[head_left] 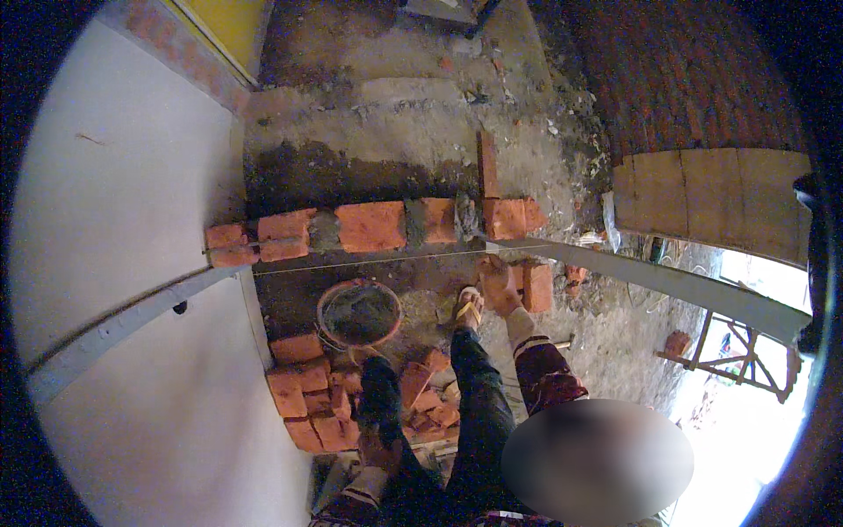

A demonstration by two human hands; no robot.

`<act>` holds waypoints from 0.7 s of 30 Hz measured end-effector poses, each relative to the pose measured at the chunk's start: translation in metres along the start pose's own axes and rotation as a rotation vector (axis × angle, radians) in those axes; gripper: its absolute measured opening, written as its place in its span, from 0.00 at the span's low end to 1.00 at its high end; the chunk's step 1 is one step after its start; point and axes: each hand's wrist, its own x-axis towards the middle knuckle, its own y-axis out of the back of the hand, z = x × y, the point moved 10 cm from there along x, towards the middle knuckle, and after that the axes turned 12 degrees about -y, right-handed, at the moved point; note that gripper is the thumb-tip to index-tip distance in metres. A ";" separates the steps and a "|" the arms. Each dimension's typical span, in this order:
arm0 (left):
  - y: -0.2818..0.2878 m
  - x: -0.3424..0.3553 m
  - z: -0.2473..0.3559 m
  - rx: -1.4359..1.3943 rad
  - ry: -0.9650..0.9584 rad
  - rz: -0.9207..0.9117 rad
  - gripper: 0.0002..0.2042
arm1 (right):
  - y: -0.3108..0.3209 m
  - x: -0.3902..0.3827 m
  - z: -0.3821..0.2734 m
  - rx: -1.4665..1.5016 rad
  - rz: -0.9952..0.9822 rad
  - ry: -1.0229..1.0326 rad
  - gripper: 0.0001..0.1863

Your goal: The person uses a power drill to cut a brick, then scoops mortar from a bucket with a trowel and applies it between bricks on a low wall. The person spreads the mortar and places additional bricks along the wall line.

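Observation:
My right hand (498, 285) reaches forward to the foot of a grey post (650, 274), at the right end of a brick course. Its fingertips are close to the taut string (369, 261) along the near side of the course; grain in the picture hides how the fingers are bent and whether they hold anything. The course (372, 227) is of orange bricks with grey mortar in the joints. Lower down, my left hand (379, 452) rests against my left leg, fingers loosely apart and nothing seen in them. A round pan of grey mortar (360, 314) stands before my left foot.
Stacked bricks (303, 391) lie by the pale left panel (132, 167), with loose pieces (428, 400) between my legs. A brick (537, 288) stands right of my right hand. One narrow brick (487, 164) sticks out beyond the course. A wooden frame (746, 356) is far right.

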 end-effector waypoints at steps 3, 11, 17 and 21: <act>0.000 -0.002 0.011 -0.037 -0.003 0.128 0.45 | 0.023 -0.002 0.001 -0.023 0.070 -0.184 0.13; -0.024 0.006 0.053 -0.003 0.320 -0.346 0.46 | 0.037 -0.013 -0.022 -0.101 -0.055 -0.097 0.16; -0.051 0.005 0.056 0.108 0.152 -0.125 0.42 | 0.057 -0.020 -0.016 -0.606 0.116 0.023 0.17; -0.036 -0.002 0.063 0.173 0.079 0.062 0.40 | 0.048 -0.047 -0.016 -0.791 0.157 0.243 0.18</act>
